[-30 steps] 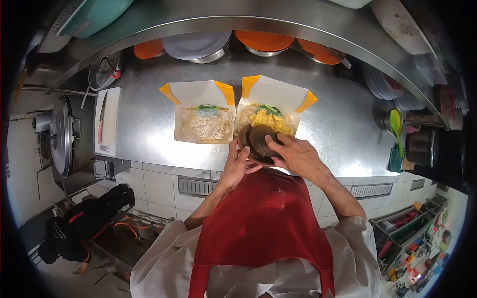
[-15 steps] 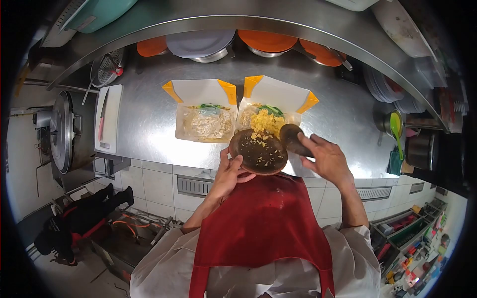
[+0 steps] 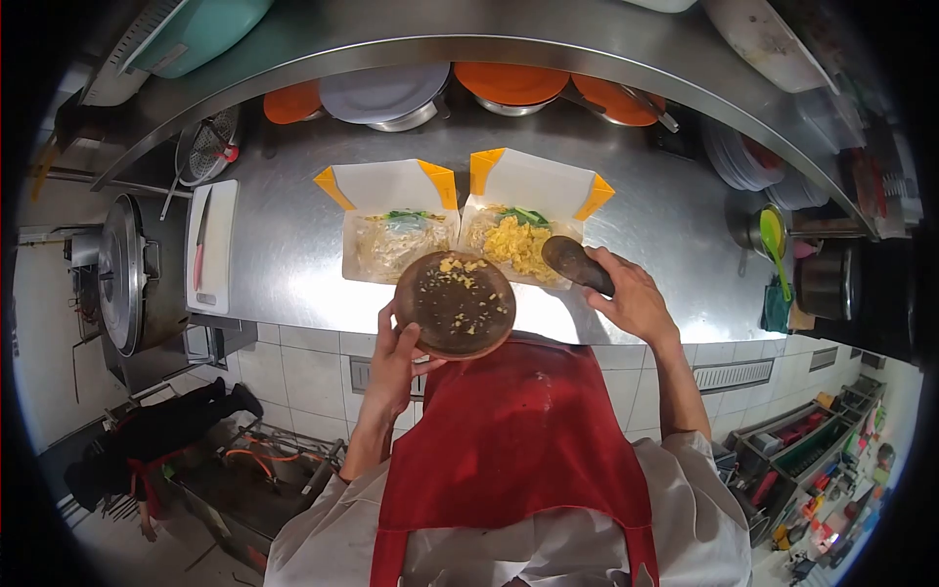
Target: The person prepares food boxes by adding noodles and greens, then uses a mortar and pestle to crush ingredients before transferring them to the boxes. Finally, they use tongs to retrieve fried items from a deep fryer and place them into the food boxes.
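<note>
My left hand (image 3: 395, 368) grips the rim of a shallow dark-brown mortar (image 3: 452, 315), with yellow crumbs scattered over its surface. A stubby dark pestle (image 3: 577, 265) is in my right hand (image 3: 638, 303), its rounded head over the near right corner of the right takeaway box (image 3: 533, 183). Crumbly yellow food (image 3: 516, 247) lies in that box, beside green leaves and something pale. The left takeaway box (image 3: 386, 184) stands open too, holding pale food that looks covered by clear plastic, with greens behind. The mortar overlaps both boxes' near edges in view.
A knife (image 3: 200, 249) lies on a white cutting board (image 3: 220, 259) at the left of the steel counter (image 3: 675, 235). Orange and grey lids (image 3: 386, 90) line the back under a shelf (image 3: 411, 49). A green ladle (image 3: 773, 240) stands at right. Another person (image 3: 166, 426) is at lower left.
My left hand has drawn the mortar left and slightly toward me, away from the right box. The yellow food now sits lower in that box. My right hand still holds the pestle nearby.
</note>
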Action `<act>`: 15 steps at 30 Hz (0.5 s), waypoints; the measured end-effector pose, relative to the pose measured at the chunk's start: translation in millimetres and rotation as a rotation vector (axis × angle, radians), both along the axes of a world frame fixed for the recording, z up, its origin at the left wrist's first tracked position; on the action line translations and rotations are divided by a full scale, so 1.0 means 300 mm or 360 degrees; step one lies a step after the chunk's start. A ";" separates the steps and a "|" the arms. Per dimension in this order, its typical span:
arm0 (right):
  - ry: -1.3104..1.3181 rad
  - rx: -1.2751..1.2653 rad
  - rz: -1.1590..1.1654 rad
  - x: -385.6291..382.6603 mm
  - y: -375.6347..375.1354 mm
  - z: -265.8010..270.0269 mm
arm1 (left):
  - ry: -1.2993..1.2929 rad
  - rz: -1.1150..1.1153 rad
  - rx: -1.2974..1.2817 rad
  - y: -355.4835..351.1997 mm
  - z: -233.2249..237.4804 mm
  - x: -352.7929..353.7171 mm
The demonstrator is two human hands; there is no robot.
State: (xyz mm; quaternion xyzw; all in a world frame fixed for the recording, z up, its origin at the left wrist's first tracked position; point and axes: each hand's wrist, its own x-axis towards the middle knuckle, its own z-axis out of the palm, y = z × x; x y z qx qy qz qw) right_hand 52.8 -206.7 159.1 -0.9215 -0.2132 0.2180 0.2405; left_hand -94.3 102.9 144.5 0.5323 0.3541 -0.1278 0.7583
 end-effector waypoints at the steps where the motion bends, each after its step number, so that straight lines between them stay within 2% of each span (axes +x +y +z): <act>1: -0.0030 0.0020 0.0038 0.001 -0.013 -0.046 | -0.0012 0.0006 0.0020 0.014 0.000 -0.003; 5: -0.0145 -0.0041 0.0077 -0.013 0.034 -0.085 | -0.0018 -0.0073 0.0068 0.061 0.001 -0.005; 8: -0.0013 0.0199 -0.0199 -0.018 0.016 0.009 | -0.0078 -0.0165 0.0052 0.062 0.005 0.019; 11: 0.0102 0.0495 -0.0672 -0.075 -0.006 0.119 | -0.0151 -0.0307 -0.0062 0.047 -0.026 0.042; 14: 0.0553 0.1114 -0.1229 -0.192 0.010 0.123 | -0.0131 -0.0514 -0.0113 0.010 -0.046 0.103; 15: 0.0647 0.1202 -0.1355 -0.238 0.036 0.139 | -0.0159 -0.0580 -0.0159 -0.009 -0.077 0.118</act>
